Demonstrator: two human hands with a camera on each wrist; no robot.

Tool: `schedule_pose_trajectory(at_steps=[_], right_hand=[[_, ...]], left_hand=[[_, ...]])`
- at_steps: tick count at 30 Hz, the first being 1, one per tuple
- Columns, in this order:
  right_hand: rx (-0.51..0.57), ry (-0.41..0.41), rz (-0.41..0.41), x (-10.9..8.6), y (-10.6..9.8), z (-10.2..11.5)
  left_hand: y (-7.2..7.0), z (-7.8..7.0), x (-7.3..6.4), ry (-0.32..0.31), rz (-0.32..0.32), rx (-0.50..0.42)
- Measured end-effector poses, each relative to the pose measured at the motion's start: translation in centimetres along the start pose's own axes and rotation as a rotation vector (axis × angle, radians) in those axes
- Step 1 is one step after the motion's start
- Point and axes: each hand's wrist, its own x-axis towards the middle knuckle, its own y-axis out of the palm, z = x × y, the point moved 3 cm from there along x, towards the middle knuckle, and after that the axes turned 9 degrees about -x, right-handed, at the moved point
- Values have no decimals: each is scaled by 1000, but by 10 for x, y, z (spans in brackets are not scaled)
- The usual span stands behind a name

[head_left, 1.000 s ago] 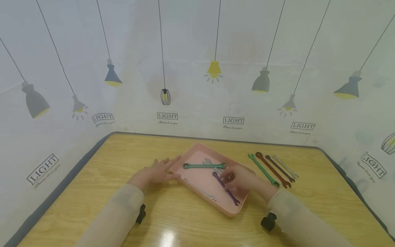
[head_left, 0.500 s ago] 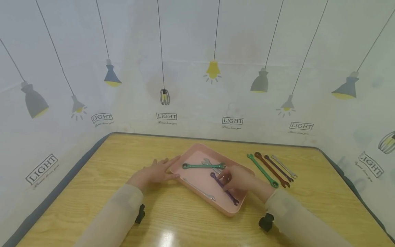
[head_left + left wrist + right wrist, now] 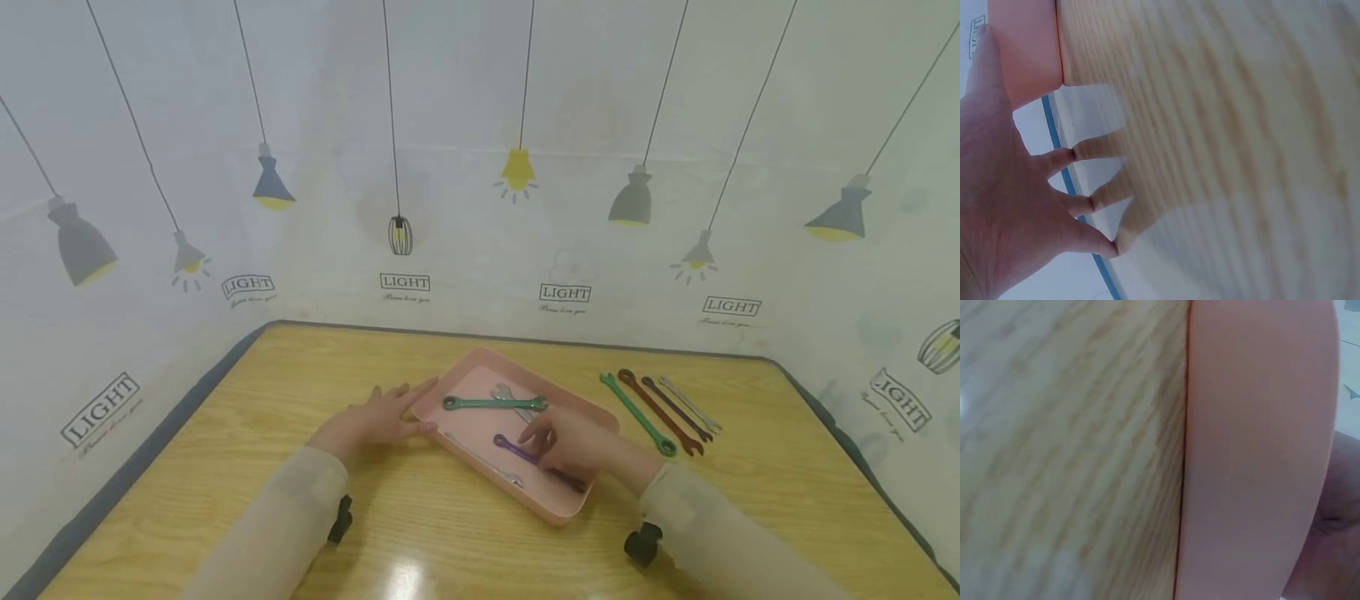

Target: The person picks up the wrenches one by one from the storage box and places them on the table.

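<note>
A pink tray [image 3: 461, 392] stands on the table at an angle. My left hand [image 3: 382, 417] touches its left corner with fingers spread; the left wrist view shows the hand [image 3: 1016, 194] beside the tray's wall [image 3: 1029, 56]. Inside the tray my right hand [image 3: 573, 442] has curled fingers at the middle of a purple wrench [image 3: 513, 448], covering part of it. A green wrench [image 3: 487, 404] lies across a silver wrench [image 3: 504, 392] near the back. Along the front wall lies a thin silver wrench [image 3: 487, 462]. The tray wall [image 3: 1260, 450] mostly hides my right hand [image 3: 1335, 531] in the right wrist view.
To the right of the tray, a row of wrenches rests on the wooden table [image 3: 360, 517]: green [image 3: 637, 412], reddish brown [image 3: 660, 412], dark purple [image 3: 678, 408] and silver [image 3: 690, 404]. A patterned curtain [image 3: 465, 250] surrounds the table's back and sides.
The purple wrench in the tray has turned and its near-left end has shifted left under my right fingers. My left hand and the other wrenches stay where they were.
</note>
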Motion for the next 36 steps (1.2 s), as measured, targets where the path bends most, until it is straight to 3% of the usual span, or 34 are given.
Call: schedule_pose_trajectory(at_steps=[5, 21, 31, 36], right_hand=[[50, -13, 26, -1, 2, 2], [-19, -16, 55, -2, 5, 7], [-16, -71, 127, -4, -1, 10], [-16, -131, 125, -6, -7, 10]], left_hand=[[0, 0, 0, -2, 0, 7], [3, 3, 4, -15, -12, 21], [2, 1, 0, -13, -10, 15], [1, 0, -1, -9, -10, 19]])
